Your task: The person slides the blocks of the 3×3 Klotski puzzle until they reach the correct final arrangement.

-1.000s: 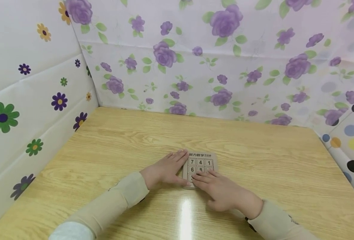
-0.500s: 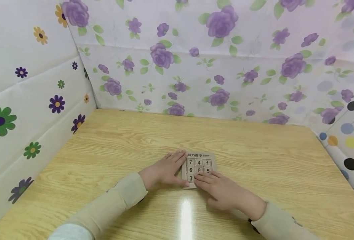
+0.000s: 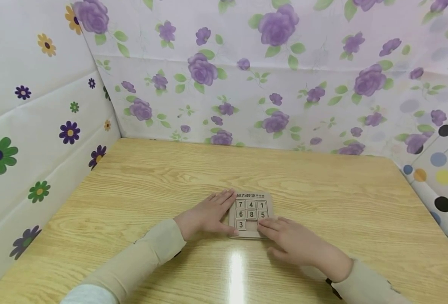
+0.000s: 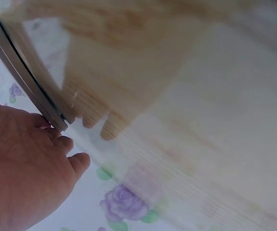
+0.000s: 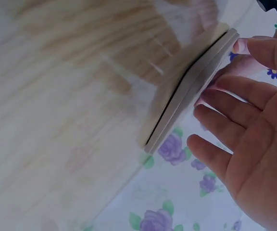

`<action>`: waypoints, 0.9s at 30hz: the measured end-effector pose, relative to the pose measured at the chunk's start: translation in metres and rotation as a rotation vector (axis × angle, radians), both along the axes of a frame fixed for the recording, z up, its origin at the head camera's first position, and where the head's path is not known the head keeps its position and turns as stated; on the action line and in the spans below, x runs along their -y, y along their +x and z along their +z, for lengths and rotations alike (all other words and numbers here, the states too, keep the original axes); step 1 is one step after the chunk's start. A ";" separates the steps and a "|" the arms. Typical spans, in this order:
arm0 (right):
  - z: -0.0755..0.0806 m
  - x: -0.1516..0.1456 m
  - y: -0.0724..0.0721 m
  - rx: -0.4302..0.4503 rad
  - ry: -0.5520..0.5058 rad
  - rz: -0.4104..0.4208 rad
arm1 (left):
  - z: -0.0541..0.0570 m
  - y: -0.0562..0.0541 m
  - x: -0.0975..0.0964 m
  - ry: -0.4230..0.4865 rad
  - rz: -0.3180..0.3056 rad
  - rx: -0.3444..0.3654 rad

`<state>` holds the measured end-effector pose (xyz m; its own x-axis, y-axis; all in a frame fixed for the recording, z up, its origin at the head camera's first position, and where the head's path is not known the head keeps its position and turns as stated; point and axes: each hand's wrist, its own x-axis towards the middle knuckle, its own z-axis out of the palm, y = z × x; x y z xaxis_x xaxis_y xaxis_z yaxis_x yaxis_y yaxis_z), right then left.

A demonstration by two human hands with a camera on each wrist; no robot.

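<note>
A square number slide puzzle [image 3: 251,234] lies flat on the wooden table, its top rows reading 7, 4, 1 and 6, 8, 5. Below them are the 3 tile [image 3: 241,224] and a bare slot [image 3: 251,226]; fingertips hide most of the bottom-right place. My left hand [image 3: 209,215] lies along the puzzle's left side, fingers stretched toward the top corner and thumb at the front-left corner. With outstretched fingers, my right hand [image 3: 298,242] touches the puzzle's lower right. In both wrist views the puzzle's edge [image 4: 25,72] appears beside the hands.
The wooden table [image 3: 163,169] reflects a bright strip of light in front of the puzzle. White cloth with purple roses [image 3: 201,69] hangs behind it. A flowered cloth [image 3: 38,126] stands at the left and a dotted one [image 3: 444,177] at the right.
My right fingers have slid rightward across the bottom row, baring an open slot in its middle. The 3 and 5 tiles have come into sight. My left hand stays in place.
</note>
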<state>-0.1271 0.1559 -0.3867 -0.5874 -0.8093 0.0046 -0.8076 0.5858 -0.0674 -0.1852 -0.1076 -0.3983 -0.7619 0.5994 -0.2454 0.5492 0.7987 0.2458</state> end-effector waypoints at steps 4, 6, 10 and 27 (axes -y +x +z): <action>0.001 -0.005 0.001 -0.047 -0.011 0.006 | 0.000 0.000 0.000 -0.003 -0.002 -0.001; 0.000 -0.007 0.000 -0.077 -0.011 0.012 | -0.001 0.000 0.000 -0.001 -0.001 0.000; -0.002 -0.009 0.000 -0.085 -0.011 0.005 | -0.001 0.000 0.000 0.005 0.004 0.004; -0.003 -0.004 0.004 -0.050 0.019 -0.021 | 0.001 0.001 -0.001 -0.007 0.008 0.007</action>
